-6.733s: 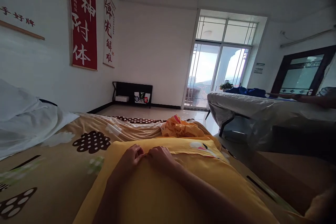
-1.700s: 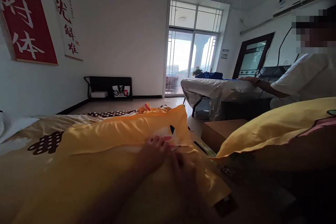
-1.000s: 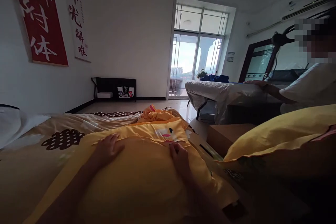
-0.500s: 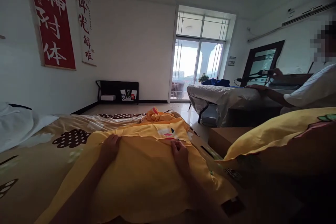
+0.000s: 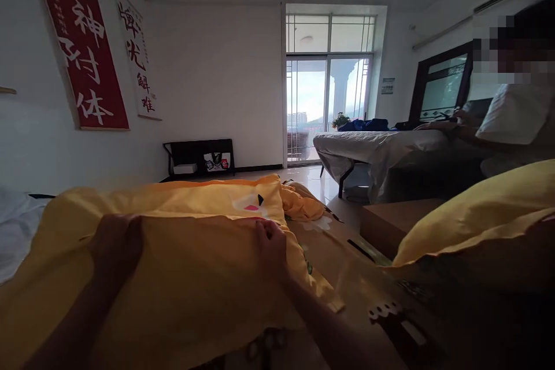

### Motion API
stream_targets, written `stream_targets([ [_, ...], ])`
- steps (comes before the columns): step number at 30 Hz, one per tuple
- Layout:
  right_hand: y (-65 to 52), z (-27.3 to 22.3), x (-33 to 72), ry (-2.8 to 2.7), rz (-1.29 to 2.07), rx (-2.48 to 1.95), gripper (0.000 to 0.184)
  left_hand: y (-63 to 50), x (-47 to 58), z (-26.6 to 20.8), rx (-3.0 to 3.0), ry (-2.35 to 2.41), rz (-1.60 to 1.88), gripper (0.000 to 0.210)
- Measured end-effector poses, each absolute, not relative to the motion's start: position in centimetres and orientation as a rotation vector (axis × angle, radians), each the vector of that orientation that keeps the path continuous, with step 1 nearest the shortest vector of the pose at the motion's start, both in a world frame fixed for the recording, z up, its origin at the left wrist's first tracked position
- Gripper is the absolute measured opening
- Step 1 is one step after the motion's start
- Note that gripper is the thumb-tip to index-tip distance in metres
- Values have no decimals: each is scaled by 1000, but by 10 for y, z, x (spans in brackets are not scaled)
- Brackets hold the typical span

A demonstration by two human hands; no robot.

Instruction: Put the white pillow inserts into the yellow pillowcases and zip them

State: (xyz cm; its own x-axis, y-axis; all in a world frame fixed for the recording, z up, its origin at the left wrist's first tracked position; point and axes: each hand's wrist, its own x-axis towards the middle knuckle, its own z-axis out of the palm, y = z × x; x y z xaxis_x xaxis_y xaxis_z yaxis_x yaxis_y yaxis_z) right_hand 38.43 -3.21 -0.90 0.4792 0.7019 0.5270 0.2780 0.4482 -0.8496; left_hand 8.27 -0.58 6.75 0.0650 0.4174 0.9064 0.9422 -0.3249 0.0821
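A yellow pillowcase [image 5: 195,277] with a small pink and black print spreads over the bed in front of me. My left hand [image 5: 116,243] is closed on its edge at the left. Near the printed patch, my right hand [image 5: 272,248] pinches the same edge between thumb and fingers. The edge is drawn straight between both hands, slightly raised, and the cloth hangs down towards me. Bunched orange-yellow cloth [image 5: 301,203] lies beyond its right corner. Whether anything is inside the pillowcase cannot be seen.
A plump yellow pillow [image 5: 481,214] rests at the right beside a cardboard box [image 5: 401,217]. Patterned brown bedding [image 5: 342,266] lies beneath the cloth. Behind, a person in a white sleeve [image 5: 518,113] is at a plastic-covered table [image 5: 368,147]. A black shelf [image 5: 197,153] stands by the wall.
Both hands and the pillowcase have shifted left in view. The hands are slightly farther apart, and the cloth's far part stands higher. The person at the right has shifted position.
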Motion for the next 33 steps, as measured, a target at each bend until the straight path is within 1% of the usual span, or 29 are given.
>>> stream_targets([
  [3, -15, -20, 373, -1284, 302, -1239, 23, 0, 59, 32, -1747, -1706, -1159, 34],
  [5, -3, -33, 370, -1363, 281, -1304, 20, 10, 50, 4, -1861, -1911, -1129, 32],
  [8, 17, -45, 372, -1425, 277, -1346, 18, 31, 45, -17, -2058, -2045, -992, 39],
  [10, 30, -45, 378, -1488, 263, -1371, 16, 44, 48, -13, -2129, -2089, -770, 43],
  [12, 42, -44, 384, -1566, 254, -1383, 17, 50, 60, 1, -2132, -2073, -456, 43],
  [13, 46, -44, 387, -1605, 252, -1386, 18, 51, 70, 9, -2123, -2004, -323, 41],
  [15, 51, -48, 388, -1666, 246, -1396, 21, 46, 103, 26, -2122, -1817, -202, 37],
  [16, 53, -52, 388, -1686, 241, -1408, 21, 42, 124, 34, -2194, -1700, -213, 34],
  [20, 51, -64, 384, -1708, 203, -1477, 24, 36, 214, 49, -2520, -1519, -271, 30],
  [22, 50, -67, 384, -1715, 180, -1510, 24, 41, 245, 41, -2607, -1497, -259, 35],
  [26, 51, -68, 384, -1764, 175, -1580, 24, 63, 264, 2, -2639, -1496, -299, 51],
  [27, 52, -68, 383, -1782, 180, -1599, 23, 67, 263, -8, -2621, -1510, -342, 50],
  [29, 53, -69, 381, -1808, 184, -1642, 22, 72, 258, -21, -2592, -1525, -441, 43],
  [33, 51, -68, 381, -1789, 220, -1650, 18, 71, 254, -25, -2601, -1505, -506, 31],
])
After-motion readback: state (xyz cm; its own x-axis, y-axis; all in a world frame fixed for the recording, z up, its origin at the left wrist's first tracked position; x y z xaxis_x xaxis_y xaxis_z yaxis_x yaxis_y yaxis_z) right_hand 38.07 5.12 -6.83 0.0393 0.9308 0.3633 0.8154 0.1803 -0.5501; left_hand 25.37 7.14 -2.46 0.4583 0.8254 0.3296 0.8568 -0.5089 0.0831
